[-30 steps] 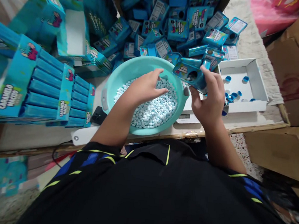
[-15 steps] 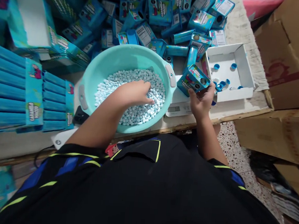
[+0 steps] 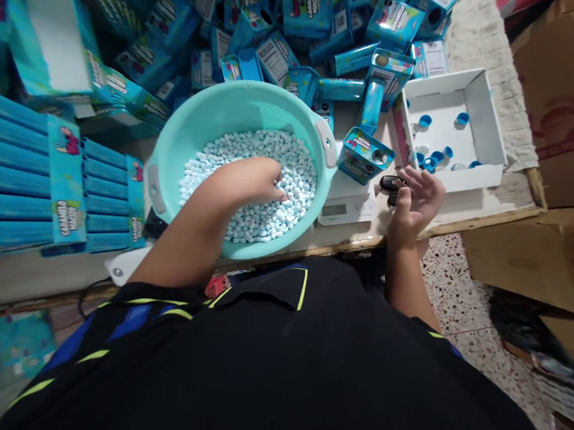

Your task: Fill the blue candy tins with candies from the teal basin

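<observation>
A turquoise basin [image 3: 199, 125] holds a heap of small pale blue candies [image 3: 260, 180]. My left hand [image 3: 250, 179] is down among them, its fingers curled into the heap. A blue tin [image 3: 364, 156] with a round hole in its top stands on a small white scale [image 3: 347, 203] just right of the basin. Beside the scale my right hand [image 3: 414, 202] hovers palm up, fingers apart and holding nothing. A small dark object [image 3: 390, 183] lies at its fingertips.
A white tray [image 3: 489, 135] with several blue caps sits at the right. Many blue tins [image 3: 301, 30] are piled behind the basin. Stacked blue cartons [image 3: 46, 176] fill the left. Brown cardboard boxes [image 3: 569, 98] stand on the floor at the right, past the table's edge [image 3: 465, 226].
My right hand set the blue tin down on the scale, let go and opened. My left hand sank from above the basin into the candies.
</observation>
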### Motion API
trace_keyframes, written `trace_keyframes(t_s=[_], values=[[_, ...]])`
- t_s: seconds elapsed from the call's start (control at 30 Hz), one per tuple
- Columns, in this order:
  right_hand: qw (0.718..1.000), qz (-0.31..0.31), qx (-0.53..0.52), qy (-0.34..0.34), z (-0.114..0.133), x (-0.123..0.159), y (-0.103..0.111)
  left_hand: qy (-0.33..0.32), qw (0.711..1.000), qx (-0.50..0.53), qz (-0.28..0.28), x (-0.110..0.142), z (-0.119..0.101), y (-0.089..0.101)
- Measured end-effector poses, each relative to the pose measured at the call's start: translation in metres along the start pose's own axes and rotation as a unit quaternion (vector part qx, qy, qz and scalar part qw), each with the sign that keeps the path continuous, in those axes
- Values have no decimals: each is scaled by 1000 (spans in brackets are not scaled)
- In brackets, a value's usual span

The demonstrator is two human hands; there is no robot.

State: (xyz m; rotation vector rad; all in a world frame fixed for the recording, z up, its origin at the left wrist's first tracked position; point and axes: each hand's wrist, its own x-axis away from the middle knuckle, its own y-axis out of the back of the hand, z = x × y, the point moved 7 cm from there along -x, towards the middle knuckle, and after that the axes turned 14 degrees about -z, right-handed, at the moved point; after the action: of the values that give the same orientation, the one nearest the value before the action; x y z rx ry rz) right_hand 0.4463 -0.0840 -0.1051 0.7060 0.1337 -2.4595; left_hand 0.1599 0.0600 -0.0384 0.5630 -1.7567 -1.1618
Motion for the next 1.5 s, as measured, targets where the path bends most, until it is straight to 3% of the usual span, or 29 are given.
trace_keyframes(t_s=[0.17, 0.5, 0.8, 0.9, 1.0, 1.07, 1.23, 1.37, 1.43, 1.5], values=[[997, -59, 36, -42, -18, 0, 9, -40, 999, -24, -6, 0, -4, -3], [996, -72, 36, -39, -17, -7, 6, -65, 997, 28, -37, 4, -8, 2], [998, -48, 30, -37, -9, -9, 2, -82, 994, 49, -57, 7, -9, 10], [998, -59, 36, -11, -2, -7, 5, -81, 994, 57, -51, 7, -8, 9], [994, -86, 27, 60, 18, -2, 11, -75, 994, 57, -55, 10, -6, 11], [992, -69, 15, 103, 33, 2, 10, -74, 994, 43, -65, 14, -4, 14], [984, 45, 80, 150, 46, 3, -15, -79, 987, 44, -135, 30, -2, 24], [976, 95, 137, 138, 34, -6, -39, -118, 968, 93, -200, 30, -5, 28], [980, 108, 127, 111, 30, -9, -45, -152, 949, 139, -239, 30, -8, 32], [982, 77, 127, 117, 38, -13, -43, -190, 920, 195, -283, 35, -12, 38]])
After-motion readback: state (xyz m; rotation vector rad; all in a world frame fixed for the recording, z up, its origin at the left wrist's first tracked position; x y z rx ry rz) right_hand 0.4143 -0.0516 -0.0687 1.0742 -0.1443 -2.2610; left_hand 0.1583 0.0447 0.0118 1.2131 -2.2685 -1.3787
